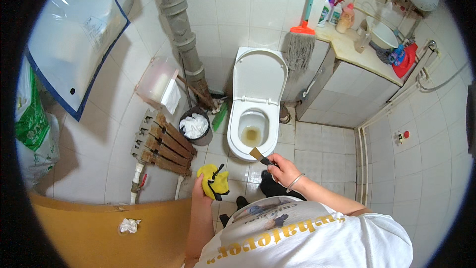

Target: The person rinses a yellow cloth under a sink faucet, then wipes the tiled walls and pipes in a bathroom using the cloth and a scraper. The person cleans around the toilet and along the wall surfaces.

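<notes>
My right hand [285, 171] grips the dark handle of a flat brush [257, 154], its tan bristles over the front rim of the toilet bowl. Folded yellow cloth with black edging [215, 183] is held in my left hand [200, 187], low and left of the toilet. The white toilet [231, 134] stands before me with its lid [262, 72] raised against the wall. Brownish water [251, 134] lies in the bowl.
A black waste bin [202, 140] full of crumpled paper stands beside a rusty radiator [163, 145]. A string mop [301, 50] hangs right of the toilet. Bottles [346, 18] and a white basin [383, 37] sit on the counter [344, 50]. A wooden door [156, 227] is at lower left.
</notes>
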`<state>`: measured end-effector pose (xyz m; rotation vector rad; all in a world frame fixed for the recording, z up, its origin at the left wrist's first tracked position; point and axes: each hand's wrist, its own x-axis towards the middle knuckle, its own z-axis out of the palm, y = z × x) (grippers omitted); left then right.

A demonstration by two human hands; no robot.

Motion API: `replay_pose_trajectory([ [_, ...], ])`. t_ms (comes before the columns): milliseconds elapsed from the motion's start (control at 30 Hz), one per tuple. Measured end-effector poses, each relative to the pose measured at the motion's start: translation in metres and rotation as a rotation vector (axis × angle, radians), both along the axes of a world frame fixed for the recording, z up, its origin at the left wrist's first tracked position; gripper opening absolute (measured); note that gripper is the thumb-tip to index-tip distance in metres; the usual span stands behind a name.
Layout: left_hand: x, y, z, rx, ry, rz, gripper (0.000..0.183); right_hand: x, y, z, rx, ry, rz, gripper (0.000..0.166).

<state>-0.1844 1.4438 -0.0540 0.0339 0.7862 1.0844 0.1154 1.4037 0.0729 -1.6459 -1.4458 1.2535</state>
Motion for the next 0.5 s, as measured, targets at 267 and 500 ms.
replay_pose_trajectory([
  [267,0.028,-0.016,0.022,0.158,0.248,0.111,0.052,0.032,-0.019,0.015,0.074,0.016,0.057,0.025],
  [500,0.104,-0.026,0.051,-0.043,0.007,-0.038,0.037,0.141,-0.051,0.010,0.120,-0.059,-0.045,0.026],
])
